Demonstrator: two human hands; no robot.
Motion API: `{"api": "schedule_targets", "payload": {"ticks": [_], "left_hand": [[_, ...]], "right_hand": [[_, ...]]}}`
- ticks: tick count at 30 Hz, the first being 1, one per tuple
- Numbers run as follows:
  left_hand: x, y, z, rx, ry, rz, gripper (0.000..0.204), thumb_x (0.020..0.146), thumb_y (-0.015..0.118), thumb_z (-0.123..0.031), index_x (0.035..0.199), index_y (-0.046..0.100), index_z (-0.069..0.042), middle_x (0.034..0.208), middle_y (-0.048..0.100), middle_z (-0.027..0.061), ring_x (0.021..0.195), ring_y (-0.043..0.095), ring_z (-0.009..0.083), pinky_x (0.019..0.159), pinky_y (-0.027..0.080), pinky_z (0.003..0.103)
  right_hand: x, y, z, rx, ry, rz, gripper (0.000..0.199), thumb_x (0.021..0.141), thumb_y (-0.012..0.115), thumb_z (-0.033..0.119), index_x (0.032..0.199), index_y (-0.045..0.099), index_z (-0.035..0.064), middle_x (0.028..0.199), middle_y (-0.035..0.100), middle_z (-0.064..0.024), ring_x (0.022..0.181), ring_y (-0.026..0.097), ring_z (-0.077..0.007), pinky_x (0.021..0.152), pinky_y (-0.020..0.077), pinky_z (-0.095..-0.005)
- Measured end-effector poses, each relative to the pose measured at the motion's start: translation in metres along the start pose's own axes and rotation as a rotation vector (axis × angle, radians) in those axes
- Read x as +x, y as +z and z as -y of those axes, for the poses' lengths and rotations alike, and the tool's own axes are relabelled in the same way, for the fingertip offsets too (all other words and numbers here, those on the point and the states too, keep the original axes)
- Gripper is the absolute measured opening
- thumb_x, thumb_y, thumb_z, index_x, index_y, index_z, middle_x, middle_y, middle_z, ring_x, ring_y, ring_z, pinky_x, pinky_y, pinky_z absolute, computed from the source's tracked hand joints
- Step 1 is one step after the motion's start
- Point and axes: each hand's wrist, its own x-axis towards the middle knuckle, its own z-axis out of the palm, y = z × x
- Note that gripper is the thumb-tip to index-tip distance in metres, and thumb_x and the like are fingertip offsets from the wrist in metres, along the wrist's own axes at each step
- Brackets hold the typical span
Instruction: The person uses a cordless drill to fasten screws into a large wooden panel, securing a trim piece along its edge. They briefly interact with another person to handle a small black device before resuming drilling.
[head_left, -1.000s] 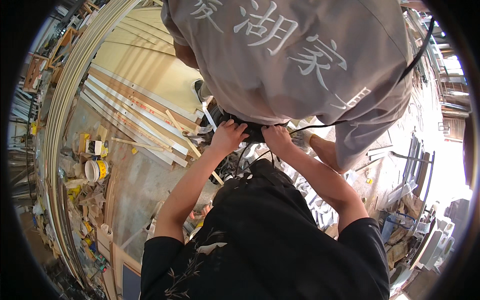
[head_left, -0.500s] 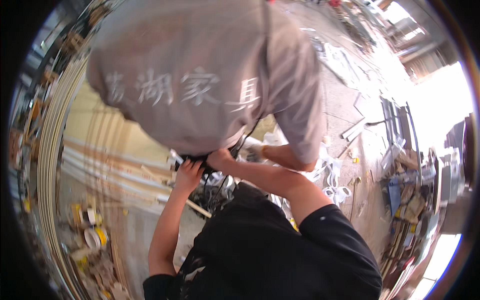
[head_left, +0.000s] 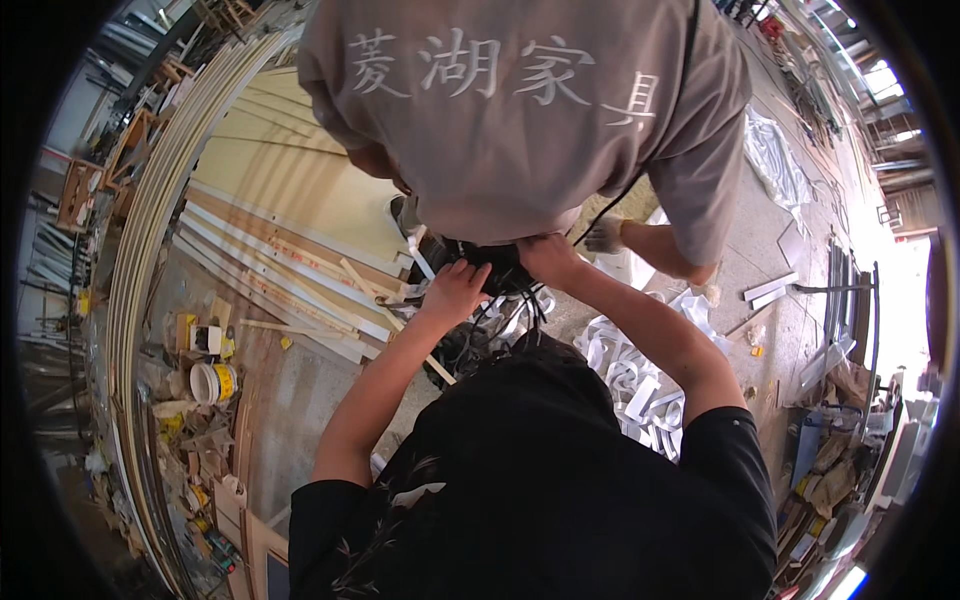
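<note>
Right in front of me a person in a grey-brown work shirt (head_left: pixel 520 150) has their back turned to me. Behind their waist is a dark, black belt-like piece (head_left: pixel 505 268), its exact kind hard to make out. My left hand (head_left: pixel 458 288) is closed on its left side, fingertips curled over the top edge. My right hand (head_left: pixel 547 260) grips it farther right, close under the shirt hem, with fingers partly hidden. Several thin black cords (head_left: pixel 530 305) dangle below my hands. The person's gloved hand (head_left: pixel 604 236) shows beyond their right side.
Pale boards (head_left: pixel 300 170) and long strips (head_left: pixel 270 265) lie at the left. A heap of white curled strips (head_left: pixel 640 385) is on the floor at my right. A white bucket with a yellow label (head_left: pixel 212 382) stands among debris at left. Metal bars (head_left: pixel 850 290) stand at right.
My view has shifted, so the person and my hands sit farther right and higher in the picture. Both hands stay closed at the black piece; the person's gloved hand shows more plainly.
</note>
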Motion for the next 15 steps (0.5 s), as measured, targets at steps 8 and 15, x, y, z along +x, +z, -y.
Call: {"api": "schedule_targets", "payload": {"ticks": [8, 15], "left_hand": [[0.008, 0.002, -0.006, -0.05, -0.043, -0.056, 0.066, 0.076, 0.079, -0.027, 0.134, 0.06, -0.003, 0.103, 0.066, 0.0111, 0.107, 0.059, 0.029, 0.092, 0.048, 0.043], [0.014, -0.003, -0.002, -0.037, 0.038, -0.105, 0.067, 0.078, 0.075, -0.031, 0.136, 0.06, -0.001, 0.107, 0.07, 0.0119, 0.109, 0.061, 0.0285, 0.096, 0.047, 0.043]], "right_hand": [[-0.006, -0.029, 0.021, -0.127, -0.034, 0.035, 0.036, 0.085, 0.063, 0.017, 0.115, 0.063, -0.0029, 0.084, 0.073, -0.017, 0.072, 0.072, -0.0311, 0.067, 0.0584, -0.0436], [0.013, -0.004, 0.006, -0.378, -0.208, -0.115, 0.027, 0.083, 0.062, 0.016, 0.102, 0.072, -0.0015, 0.082, 0.074, -0.0136, 0.08, 0.074, -0.0308, 0.079, 0.058, -0.0457]]}}
